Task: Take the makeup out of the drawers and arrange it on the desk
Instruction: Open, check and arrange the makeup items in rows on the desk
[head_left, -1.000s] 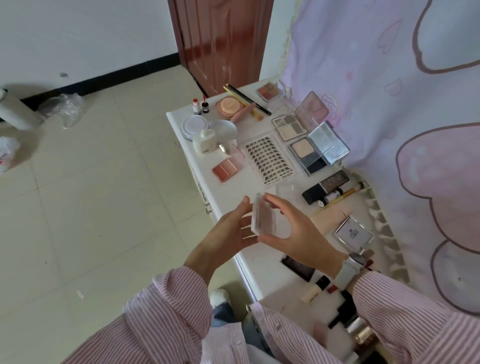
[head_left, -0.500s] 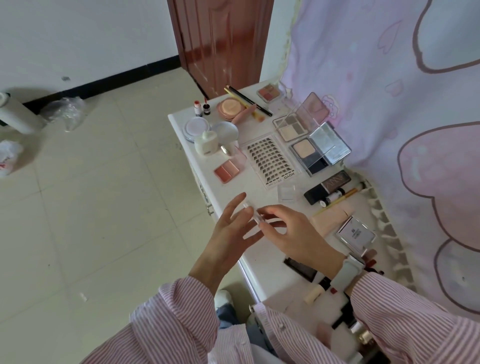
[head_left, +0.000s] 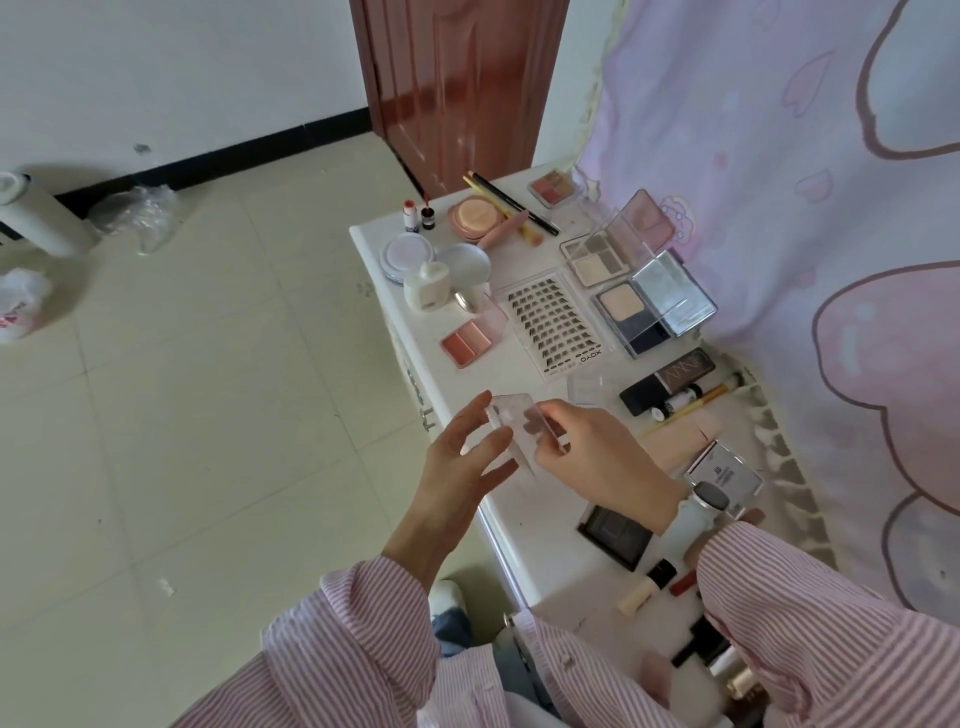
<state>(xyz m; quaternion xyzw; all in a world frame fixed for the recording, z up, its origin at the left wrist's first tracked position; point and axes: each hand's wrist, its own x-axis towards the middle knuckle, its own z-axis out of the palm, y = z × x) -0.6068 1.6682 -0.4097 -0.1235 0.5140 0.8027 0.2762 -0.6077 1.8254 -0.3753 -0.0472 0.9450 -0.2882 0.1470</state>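
Observation:
A small clear plastic case (head_left: 519, 423) is held between both hands just above the white desk (head_left: 540, 499), near its left edge. My right hand (head_left: 597, 457) pinches its right side with curled fingers. Spread, fairly straight fingers of my left hand (head_left: 462, 462) touch its left side. Laid out on the desk are a lash tray (head_left: 553, 325), a pink blush duo (head_left: 467, 340), open powder palettes (head_left: 644, 312), a round pink compact (head_left: 475, 218), a black tube (head_left: 667, 382) and a dark palette (head_left: 615, 532).
A mirrored compact (head_left: 724, 475), lipsticks (head_left: 649, 584) and brushes (head_left: 511, 202) lie along the desk. A pink curtain (head_left: 805, 208) hangs along its right side and a brown door (head_left: 457, 78) stands behind. Tiled floor (head_left: 208, 415) spreads to the left, with plastic bags (head_left: 135, 213).
Both hands lowered the clear case toward the desk, then tilted it so its flat face shows. The view shifted slightly. Items on the desk stayed put.

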